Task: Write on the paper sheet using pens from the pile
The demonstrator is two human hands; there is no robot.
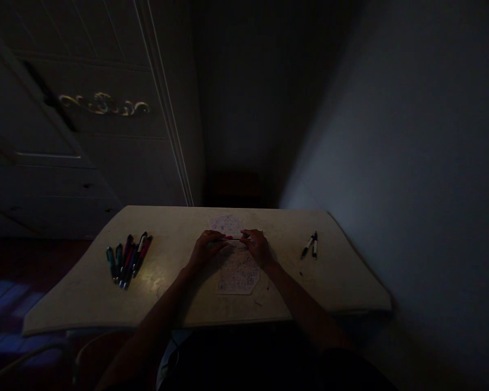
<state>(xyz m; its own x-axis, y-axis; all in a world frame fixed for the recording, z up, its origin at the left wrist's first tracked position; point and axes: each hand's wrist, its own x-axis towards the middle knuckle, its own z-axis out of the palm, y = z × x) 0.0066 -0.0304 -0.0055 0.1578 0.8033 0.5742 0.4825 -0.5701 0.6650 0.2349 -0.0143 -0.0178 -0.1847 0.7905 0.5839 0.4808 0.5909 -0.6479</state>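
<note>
**Two hands on one slim pen above a patterned sheet**

At the centre of the frame we see a thin, dark pen with a red end (234, 238) held level between both hands, just over a pale sheet of paper covered in fine printed pattern (235, 271). The left hand (206, 250) closes its fingers on the red end; the right hand (258, 247) pinches the other end. We judge the pen light, stiff and smooth, best gripped at its ends as here, and the sheet thin and easily creased or slid.

The sheet lies flat on the cream, scuffed tabletop (342, 282). Towards the left of the frame, a fanned bunch of coloured pens, green, red and dark (128, 259), rests well apart from the hands. To the right lie two dark-and-white pens (311, 245), touching at one end. We see no containers. A white panelled door (85, 136) fills the dim upper left.
</note>
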